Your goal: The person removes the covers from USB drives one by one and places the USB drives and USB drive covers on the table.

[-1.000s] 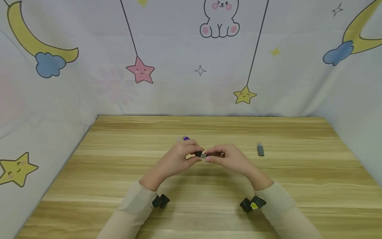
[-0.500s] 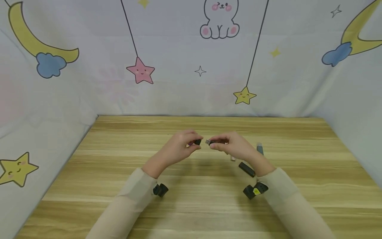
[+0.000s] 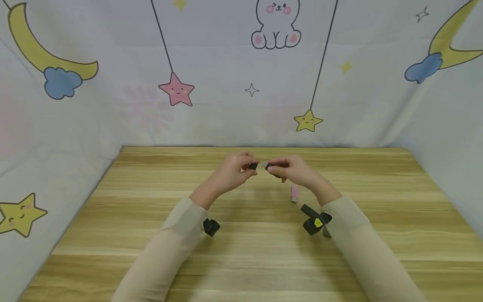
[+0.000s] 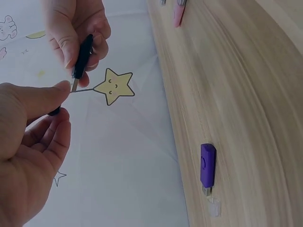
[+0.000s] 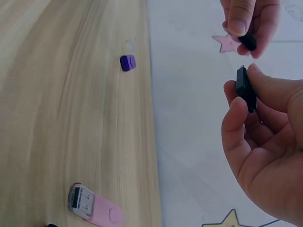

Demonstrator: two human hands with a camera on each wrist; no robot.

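Note:
In the head view, my left hand (image 3: 235, 171) pinches a small black cap (image 3: 253, 166) between thumb and fingers. My right hand (image 3: 296, 171) holds a black USB flash drive (image 5: 245, 87), its metal plug (image 3: 265, 165) bare and pointing toward the cap. A narrow gap separates plug and cap in the head view. Both hands are raised above the back part of the table. In the left wrist view the cap is mostly hidden by the left fingers.
A purple USB drive (image 4: 207, 165) lies on the wooden table (image 3: 151, 235), a clear cap (image 4: 214, 207) by its plug. Near my right forearm lie a pink USB drive (image 3: 294, 193) and a black stick-shaped piece (image 3: 309, 210). A printed cloth (image 3: 211, 121) hangs behind.
Both hands have moved toward the back of the table. The black drive's plug and the cap, close together at first, are now farther apart. The pink drive and black stick have come into view.

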